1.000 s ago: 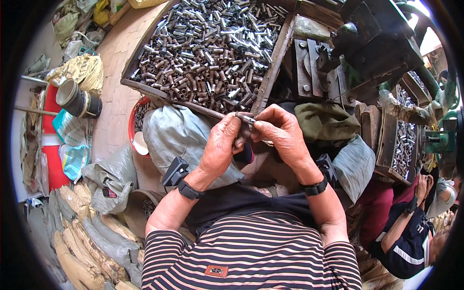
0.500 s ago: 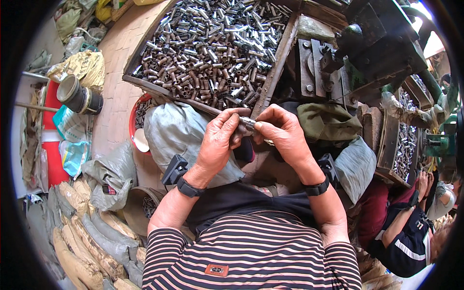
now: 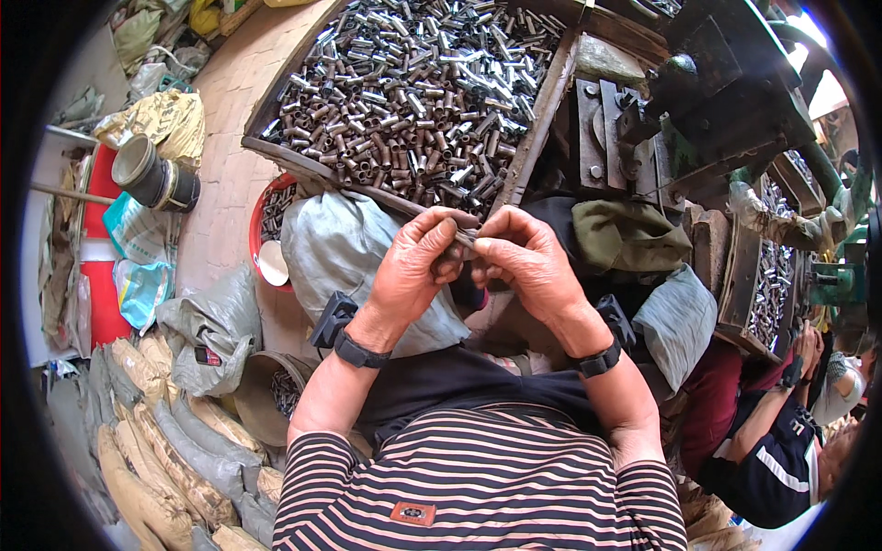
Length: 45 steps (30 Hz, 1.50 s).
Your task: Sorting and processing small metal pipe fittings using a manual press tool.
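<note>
My left hand (image 3: 411,266) and my right hand (image 3: 531,262) meet in front of my lap, fingers closed in a pinch. Between their fingertips is a small grey metal tube (image 3: 468,236), mostly covered by the fingers. Just beyond them stands a wooden tray (image 3: 537,122) heaped with short metal tubes (image 3: 404,106), some shiny and some brownish. Pale grey cloth (image 3: 333,239) drapes over my left leg, below the tray's near edge.
A red basin (image 3: 258,225) with tubes and a bucket (image 3: 250,397) lie to my left, near stacked sacks (image 3: 156,450). A dark machine (image 3: 726,87) stands at far right. Another person's hands (image 3: 808,347) work at the right edge beside a second tube tray (image 3: 740,275).
My fingers have closed further over the metal tube, so less of it shows. My right fingertips have shifted slightly left. The whole view has moved a little.
</note>
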{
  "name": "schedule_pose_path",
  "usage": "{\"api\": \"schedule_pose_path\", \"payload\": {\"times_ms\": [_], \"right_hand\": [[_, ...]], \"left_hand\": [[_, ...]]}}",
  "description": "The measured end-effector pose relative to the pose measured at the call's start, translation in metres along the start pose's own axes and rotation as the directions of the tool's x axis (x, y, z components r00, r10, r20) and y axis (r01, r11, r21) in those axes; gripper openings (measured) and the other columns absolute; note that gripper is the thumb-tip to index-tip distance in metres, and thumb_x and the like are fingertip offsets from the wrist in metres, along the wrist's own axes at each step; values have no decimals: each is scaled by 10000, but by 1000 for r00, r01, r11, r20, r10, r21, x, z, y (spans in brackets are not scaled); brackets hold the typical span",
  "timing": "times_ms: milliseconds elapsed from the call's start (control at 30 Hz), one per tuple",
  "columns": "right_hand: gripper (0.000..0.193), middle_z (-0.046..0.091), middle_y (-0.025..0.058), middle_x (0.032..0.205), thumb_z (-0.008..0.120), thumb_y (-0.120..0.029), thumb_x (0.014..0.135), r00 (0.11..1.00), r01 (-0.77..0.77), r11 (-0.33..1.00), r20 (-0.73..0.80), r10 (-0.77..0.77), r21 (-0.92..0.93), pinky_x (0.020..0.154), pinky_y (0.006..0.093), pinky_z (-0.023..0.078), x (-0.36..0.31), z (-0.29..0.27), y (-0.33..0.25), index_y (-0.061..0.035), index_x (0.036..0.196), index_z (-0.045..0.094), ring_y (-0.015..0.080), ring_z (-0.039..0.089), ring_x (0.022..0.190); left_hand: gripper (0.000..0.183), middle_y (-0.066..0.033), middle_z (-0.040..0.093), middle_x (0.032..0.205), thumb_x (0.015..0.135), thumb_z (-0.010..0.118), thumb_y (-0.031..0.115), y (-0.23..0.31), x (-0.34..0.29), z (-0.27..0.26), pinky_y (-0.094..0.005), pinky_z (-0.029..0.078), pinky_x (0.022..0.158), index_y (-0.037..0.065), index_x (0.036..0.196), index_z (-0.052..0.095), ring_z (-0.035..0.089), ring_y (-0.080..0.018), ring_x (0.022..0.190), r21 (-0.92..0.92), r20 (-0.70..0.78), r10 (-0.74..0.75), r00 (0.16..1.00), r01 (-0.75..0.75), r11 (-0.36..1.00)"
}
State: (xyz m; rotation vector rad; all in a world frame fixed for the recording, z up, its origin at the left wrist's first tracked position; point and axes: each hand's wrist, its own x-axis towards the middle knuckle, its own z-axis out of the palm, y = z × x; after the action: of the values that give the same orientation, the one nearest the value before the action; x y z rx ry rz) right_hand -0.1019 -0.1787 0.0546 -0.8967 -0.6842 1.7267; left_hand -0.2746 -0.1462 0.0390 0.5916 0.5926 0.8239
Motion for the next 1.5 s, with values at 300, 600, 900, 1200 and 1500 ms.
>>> {"api": "schedule_pose_path", "payload": {"times_ms": [300,600,900,1200,1500], "right_hand": [[100,621,48,760,622,-88,887,999,35,984,32,-30,-173,599,235,516,8,-1,-1,2,897,577,100,613,655],[145,633,76,713,674,-113,833,943,243,647,19,-333,-723,577,261,467,31,-7,-16,10,874,610,110,585,623],[137,638,173,763,658,-79,803,885,339,422,132,-447,-841,624,347,488,56,4,-21,24,869,596,292,646,700],[124,610,56,683,637,-100,852,895,312,407,122,-430,-858,540,252,441,61,4,-19,12,900,612,73,533,586],[133,611,154,777,661,-90,787,835,388,276,208,-510,-880,664,396,481,77,11,-17,2,855,594,320,616,731]], "left_hand": [[221,32,518,702,950,558,274,-1,1,-7,-169,308,476,76,1038,598,395,-24,545,4,-34,5,999,-5,1000],[294,-49,637,906,993,429,345,9,-4,-3,-333,556,711,85,1058,551,646,-159,835,-109,-159,-22,987,4,994],[259,17,619,822,975,502,297,42,1,-16,-194,436,553,75,1013,629,529,-42,640,419,-151,93,984,-22,908],[204,-149,578,899,809,644,133,63,48,-25,-406,488,722,31,982,611,598,-344,838,939,305,486,819,-173,-298],[162,-70,619,837,901,567,114,70,50,-44,-306,470,621,0,995,633,586,-179,702,945,291,601,744,-323,-58]]}}
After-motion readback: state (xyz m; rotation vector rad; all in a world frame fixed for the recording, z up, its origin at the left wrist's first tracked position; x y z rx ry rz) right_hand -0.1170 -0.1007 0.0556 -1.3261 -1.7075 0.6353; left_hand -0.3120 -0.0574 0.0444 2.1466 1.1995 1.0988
